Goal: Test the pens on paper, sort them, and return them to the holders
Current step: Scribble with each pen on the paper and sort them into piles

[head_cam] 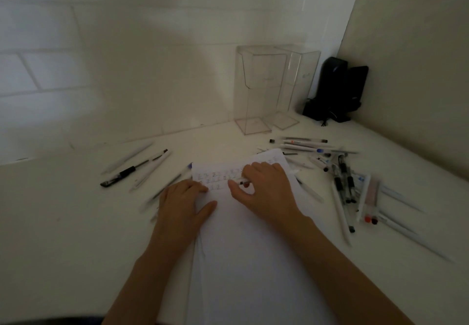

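Right hand (264,190) pinches pen (244,183) near its tip; barrel judged light, stiff, slippery. Left hand (185,205), fingers flat, steadies thin paper (253,261).

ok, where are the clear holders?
Head view: the two clear holders stand side by side at the back of the table, right of centre, just left of the black device, behind the right pen pile.
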